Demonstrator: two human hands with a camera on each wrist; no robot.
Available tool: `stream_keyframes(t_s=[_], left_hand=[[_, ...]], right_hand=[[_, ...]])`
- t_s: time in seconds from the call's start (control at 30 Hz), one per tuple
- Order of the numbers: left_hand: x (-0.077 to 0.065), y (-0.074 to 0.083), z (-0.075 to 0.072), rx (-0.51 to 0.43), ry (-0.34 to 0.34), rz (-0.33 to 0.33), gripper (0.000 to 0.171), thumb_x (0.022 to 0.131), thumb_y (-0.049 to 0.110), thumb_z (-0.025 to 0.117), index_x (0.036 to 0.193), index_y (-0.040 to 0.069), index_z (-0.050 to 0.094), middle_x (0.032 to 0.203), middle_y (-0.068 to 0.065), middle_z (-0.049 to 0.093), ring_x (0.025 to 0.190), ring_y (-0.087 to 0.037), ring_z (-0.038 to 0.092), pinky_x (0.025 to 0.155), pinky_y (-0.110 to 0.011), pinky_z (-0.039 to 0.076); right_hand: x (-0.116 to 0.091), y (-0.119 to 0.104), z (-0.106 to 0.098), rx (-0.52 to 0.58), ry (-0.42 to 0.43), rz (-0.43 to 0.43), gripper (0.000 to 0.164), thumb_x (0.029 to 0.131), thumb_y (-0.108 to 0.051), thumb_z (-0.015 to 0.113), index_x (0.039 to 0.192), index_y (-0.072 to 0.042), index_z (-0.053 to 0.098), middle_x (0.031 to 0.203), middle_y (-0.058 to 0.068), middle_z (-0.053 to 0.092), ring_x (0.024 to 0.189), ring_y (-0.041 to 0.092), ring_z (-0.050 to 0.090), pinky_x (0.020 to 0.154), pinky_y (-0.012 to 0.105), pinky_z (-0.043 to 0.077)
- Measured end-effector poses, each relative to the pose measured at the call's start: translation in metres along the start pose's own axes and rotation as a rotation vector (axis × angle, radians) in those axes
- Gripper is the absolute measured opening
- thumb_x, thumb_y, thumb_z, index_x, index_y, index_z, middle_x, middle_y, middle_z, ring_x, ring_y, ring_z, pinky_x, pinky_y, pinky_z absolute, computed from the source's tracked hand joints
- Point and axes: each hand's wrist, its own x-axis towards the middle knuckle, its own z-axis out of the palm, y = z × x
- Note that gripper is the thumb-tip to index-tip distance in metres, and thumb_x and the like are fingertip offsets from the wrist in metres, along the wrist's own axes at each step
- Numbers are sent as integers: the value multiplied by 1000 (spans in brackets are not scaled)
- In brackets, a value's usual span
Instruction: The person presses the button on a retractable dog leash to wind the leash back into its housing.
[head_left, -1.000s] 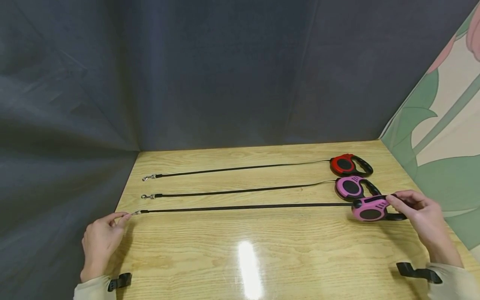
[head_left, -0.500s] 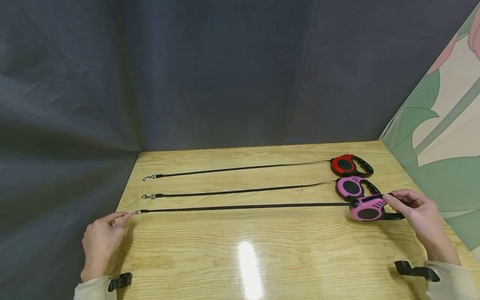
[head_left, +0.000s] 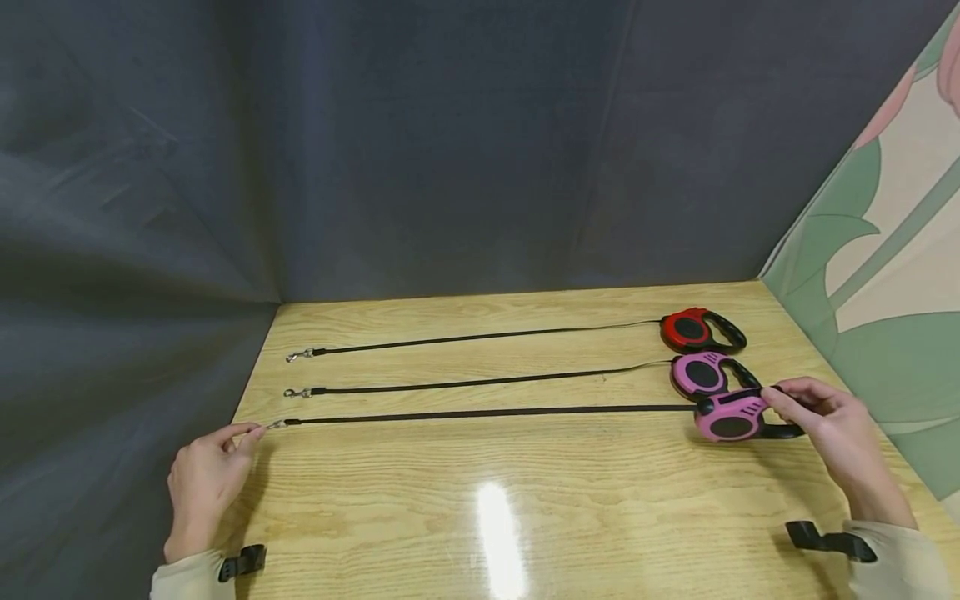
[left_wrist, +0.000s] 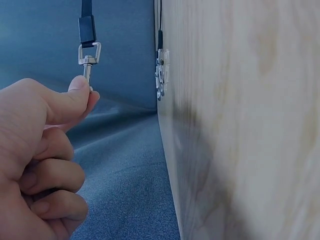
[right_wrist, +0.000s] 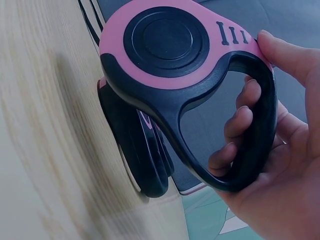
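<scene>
My right hand (head_left: pixel 836 429) grips the black handle of a pink retractable dog leash (right_wrist: pixel 165 45), its fingers through the handle loop. The black strap (head_left: pixel 487 413) runs taut leftward across the table to a metal snap hook (left_wrist: pixel 88 67). Between thumb and forefinger my left hand (head_left: pixel 210 475) pinches that hook; its other fingers are curled. Both ends are held off the wood. Just beyond lies a second pink leash (head_left: pixel 701 375), its strap stretched left. Behind that rests a red leash (head_left: pixel 686 330), laid out the same way.
The wooden table (head_left: pixel 375 517) meets a dark grey curtain (head_left: pixel 450 167) at the back and left. A floral panel (head_left: pixel 885 250) stands along the right edge. Snap hooks (head_left: pixel 298 355) of the two resting leashes lie near the left edge.
The held pink leash and my right hand have shifted slightly left. My left hand, still pinching the hook, has moved a touch right. The other two leashes stay where they were.
</scene>
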Motion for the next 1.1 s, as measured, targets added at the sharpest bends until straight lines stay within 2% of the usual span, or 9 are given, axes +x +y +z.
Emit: stream_keyframes(t_s=[0.33, 0.73, 0.93, 1.1], left_hand=[[0, 2, 1, -4, -11, 0, 36, 102, 38, 72, 117, 7, 82, 59, -2, 49, 49, -23, 39, 49, -36, 31], [2, 3, -1, -9, 25, 37, 32, 101, 36, 75, 112, 7, 83, 57, -1, 51, 47, -23, 42, 48, -35, 32], [2, 2, -1, -1, 14, 23, 33, 101, 37, 74, 112, 7, 83, 58, -1, 50, 49, -23, 42, 50, -35, 32], [1, 1, -2, -6, 21, 21, 33, 101, 37, 75, 113, 8, 83, 58, 0, 50, 49, -22, 42, 50, -35, 32]], right_hand=[[1, -4, 1, -7, -5, 12, 15, 104, -13, 69, 103, -26, 76, 89, -27, 70, 85, -7, 62, 74, 13, 46], [1, -5, 3, -12, 4, 3, 15, 103, -11, 71, 102, -26, 76, 89, -27, 70, 83, -5, 61, 71, 16, 46], [1, -5, 4, -20, -4, 7, 12, 103, -14, 71, 103, -25, 75, 89, -27, 70, 84, -6, 60, 72, 15, 46], [1, -1, 5, -3, -8, 3, 16, 104, -11, 69, 103, -25, 77, 88, -25, 71, 85, -5, 61, 72, 15, 46]])
